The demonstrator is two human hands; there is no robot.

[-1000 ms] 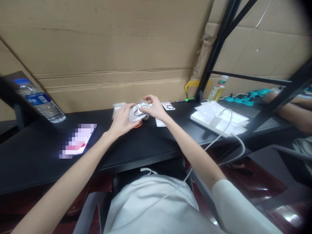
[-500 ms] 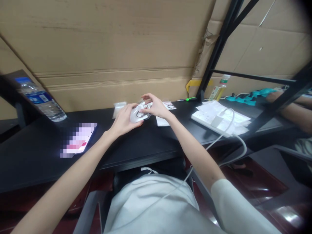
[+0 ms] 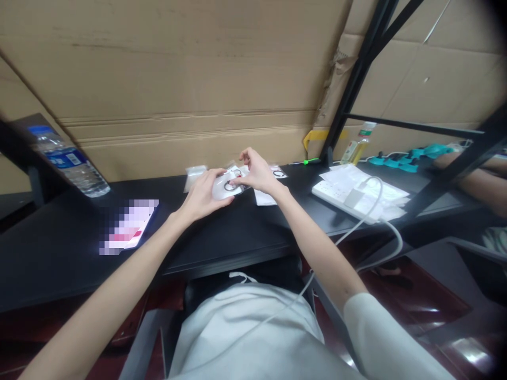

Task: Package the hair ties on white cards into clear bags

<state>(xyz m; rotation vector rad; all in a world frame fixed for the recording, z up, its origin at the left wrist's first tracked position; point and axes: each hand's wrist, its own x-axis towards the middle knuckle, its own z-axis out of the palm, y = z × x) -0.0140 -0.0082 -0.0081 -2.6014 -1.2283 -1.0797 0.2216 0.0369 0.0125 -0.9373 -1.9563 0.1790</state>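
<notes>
My left hand (image 3: 203,194) is closed around one side of a small white packet (image 3: 222,190), which looks like a clear plastic bag with a white card inside. A thin black cord loop (image 3: 228,185) shows on the packet. My right hand (image 3: 256,173) pinches at the packet's right side, its thumb and a finger by the cord while the other fingers curl above. What exactly lies between those fingertips is too small to tell. To the left rests a clear plastic bag (image 3: 196,171); behind the right wrist lie a white card (image 3: 264,198) and another bagged dark loop (image 3: 279,173).
On the black table (image 3: 233,237) a lit phone (image 3: 132,224) and a water bottle (image 3: 75,166) lie to the left. Rightward are a power strip (image 3: 332,198) with papers, a white cable (image 3: 390,224), a drink bottle (image 3: 358,145) and another person's arm (image 3: 467,174).
My right hand has shifted slightly, its upper fingers rising a little. The packet has tilted so the black loop shows more clearly. Both hands stay on it.
</notes>
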